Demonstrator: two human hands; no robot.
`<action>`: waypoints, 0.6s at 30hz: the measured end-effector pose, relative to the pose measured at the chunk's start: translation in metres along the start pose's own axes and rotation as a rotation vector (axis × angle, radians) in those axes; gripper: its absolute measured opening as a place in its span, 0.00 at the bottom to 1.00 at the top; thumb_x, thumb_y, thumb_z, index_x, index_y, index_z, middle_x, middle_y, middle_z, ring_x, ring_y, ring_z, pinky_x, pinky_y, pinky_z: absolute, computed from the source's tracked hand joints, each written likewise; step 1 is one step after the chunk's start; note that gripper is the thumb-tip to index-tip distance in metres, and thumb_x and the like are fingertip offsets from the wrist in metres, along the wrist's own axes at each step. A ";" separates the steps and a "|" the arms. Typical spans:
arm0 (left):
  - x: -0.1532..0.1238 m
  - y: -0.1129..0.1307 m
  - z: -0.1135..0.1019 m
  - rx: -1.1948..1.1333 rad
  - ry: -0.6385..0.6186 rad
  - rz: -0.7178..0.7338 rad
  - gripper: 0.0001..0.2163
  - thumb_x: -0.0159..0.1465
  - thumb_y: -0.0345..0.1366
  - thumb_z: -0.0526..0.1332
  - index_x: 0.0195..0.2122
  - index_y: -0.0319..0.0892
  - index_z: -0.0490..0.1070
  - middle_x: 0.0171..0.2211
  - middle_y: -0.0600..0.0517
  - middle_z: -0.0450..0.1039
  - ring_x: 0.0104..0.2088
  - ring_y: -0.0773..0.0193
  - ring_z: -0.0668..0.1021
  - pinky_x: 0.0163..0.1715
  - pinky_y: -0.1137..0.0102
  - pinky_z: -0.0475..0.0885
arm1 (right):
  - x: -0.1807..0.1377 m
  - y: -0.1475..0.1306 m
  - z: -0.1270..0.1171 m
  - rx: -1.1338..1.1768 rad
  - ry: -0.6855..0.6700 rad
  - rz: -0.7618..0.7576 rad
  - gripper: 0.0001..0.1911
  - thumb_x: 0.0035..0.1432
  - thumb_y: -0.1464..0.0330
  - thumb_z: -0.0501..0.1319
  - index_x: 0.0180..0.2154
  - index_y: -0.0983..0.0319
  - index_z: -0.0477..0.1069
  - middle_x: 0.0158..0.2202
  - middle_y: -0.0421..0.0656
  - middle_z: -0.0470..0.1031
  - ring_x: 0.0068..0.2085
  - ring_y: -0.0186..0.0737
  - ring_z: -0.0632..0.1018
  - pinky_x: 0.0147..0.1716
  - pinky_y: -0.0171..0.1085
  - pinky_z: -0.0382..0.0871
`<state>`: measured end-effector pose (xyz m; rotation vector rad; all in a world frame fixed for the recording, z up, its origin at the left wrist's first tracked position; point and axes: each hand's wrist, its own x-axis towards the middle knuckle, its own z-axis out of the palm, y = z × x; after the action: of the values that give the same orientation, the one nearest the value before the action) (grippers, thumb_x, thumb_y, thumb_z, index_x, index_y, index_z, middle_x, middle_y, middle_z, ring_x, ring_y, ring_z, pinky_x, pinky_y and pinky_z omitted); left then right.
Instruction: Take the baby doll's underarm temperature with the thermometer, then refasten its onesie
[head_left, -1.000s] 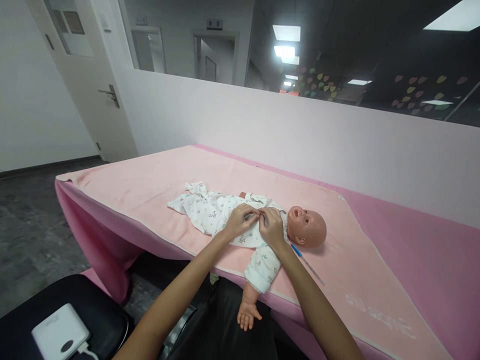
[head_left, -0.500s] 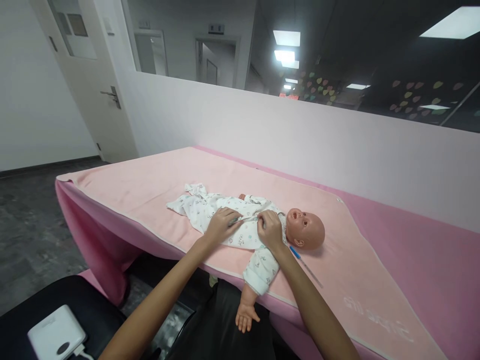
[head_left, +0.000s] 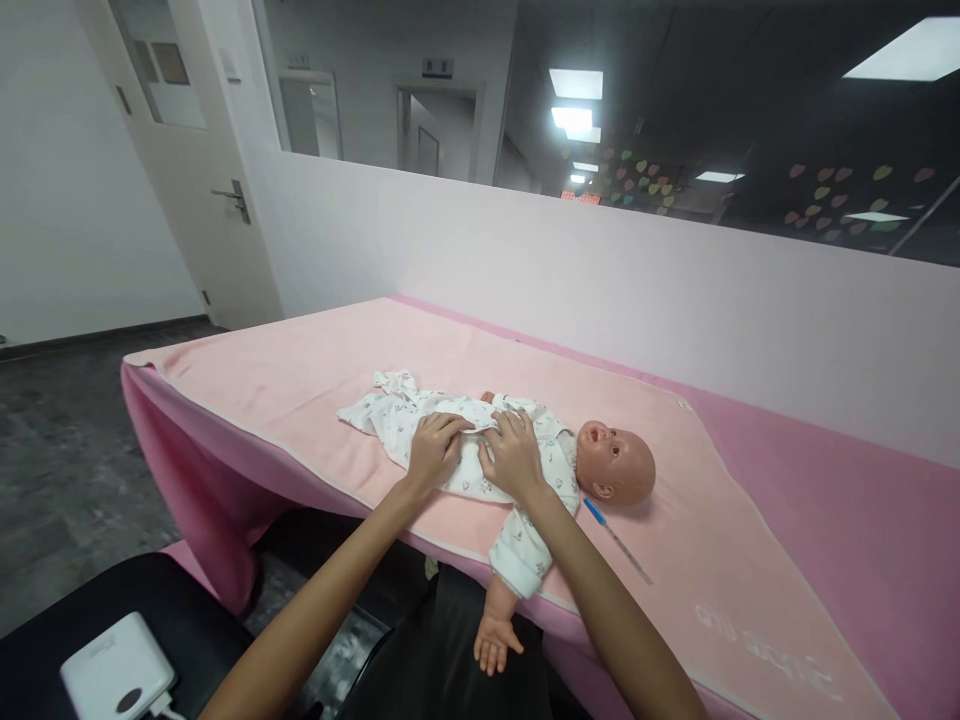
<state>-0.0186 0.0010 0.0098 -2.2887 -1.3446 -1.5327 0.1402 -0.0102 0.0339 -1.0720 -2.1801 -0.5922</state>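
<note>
A baby doll point(head_left: 616, 466) lies on its back, head to the right, dressed in a white printed romper point(head_left: 480, 482). My left hand point(head_left: 437, 448) pinches the romper's front edge at the belly, fingers closed on the fabric. Just to the right, my right hand point(head_left: 515, 458) has its bent fingers on the same front edge, nearer the chest. The fabric between the fingertips is partly hidden. One doll arm point(head_left: 496, 625) hangs over the table's near edge, below my right forearm. The romper's legs lie flat toward the left.
A thermometer-like stick with a blue end point(head_left: 617, 540) lies beside the doll's head. Pink cloth point(head_left: 300, 350) covers the table, which stands against a white wall point(head_left: 480, 240). A white power bank point(head_left: 118, 668) with a cable rests on a black chair point(head_left: 187, 610) at lower left.
My right hand has moved left along the romper's front, away from the doll's neck and closer to my left hand. My left hand has shifted only slightly. The doll stays in place.
</note>
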 end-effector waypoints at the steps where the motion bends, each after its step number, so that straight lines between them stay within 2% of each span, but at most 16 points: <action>1: 0.000 -0.001 -0.001 0.010 0.022 -0.023 0.13 0.59 0.25 0.51 0.35 0.45 0.73 0.35 0.53 0.73 0.39 0.61 0.71 0.40 0.63 0.63 | 0.000 0.000 0.000 0.008 -0.001 0.001 0.05 0.53 0.69 0.56 0.33 0.63 0.69 0.43 0.49 0.69 0.48 0.46 0.67 0.56 0.50 0.51; 4: 0.000 -0.002 -0.002 0.033 0.101 -0.059 0.14 0.59 0.25 0.50 0.33 0.45 0.74 0.35 0.52 0.74 0.39 0.60 0.71 0.40 0.62 0.62 | -0.002 0.000 -0.001 0.059 0.012 -0.008 0.04 0.53 0.71 0.55 0.33 0.62 0.68 0.41 0.47 0.70 0.46 0.43 0.68 0.56 0.49 0.52; 7: -0.001 0.000 -0.001 0.003 0.144 0.016 0.15 0.60 0.25 0.49 0.36 0.45 0.74 0.38 0.52 0.74 0.40 0.60 0.72 0.42 0.61 0.62 | -0.004 0.000 -0.002 0.128 0.039 -0.001 0.05 0.55 0.73 0.53 0.34 0.61 0.66 0.37 0.44 0.71 0.42 0.39 0.70 0.55 0.46 0.54; 12: -0.004 0.012 0.000 -0.054 -0.028 0.185 0.13 0.62 0.31 0.52 0.45 0.44 0.70 0.42 0.50 0.73 0.44 0.61 0.71 0.44 0.62 0.64 | -0.009 -0.003 0.000 0.206 0.087 0.067 0.06 0.59 0.72 0.51 0.33 0.60 0.65 0.30 0.41 0.71 0.36 0.37 0.71 0.53 0.43 0.58; 18: -0.005 0.019 -0.001 -0.019 -0.091 0.124 0.10 0.62 0.33 0.53 0.41 0.43 0.70 0.40 0.50 0.73 0.42 0.61 0.72 0.43 0.63 0.64 | -0.011 -0.002 -0.001 0.234 0.102 0.089 0.06 0.59 0.72 0.52 0.32 0.60 0.66 0.29 0.40 0.72 0.36 0.36 0.72 0.52 0.43 0.57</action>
<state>-0.0067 -0.0137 0.0135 -2.4296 -1.1873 -1.4265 0.1440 -0.0178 0.0261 -0.9860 -2.0433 -0.3345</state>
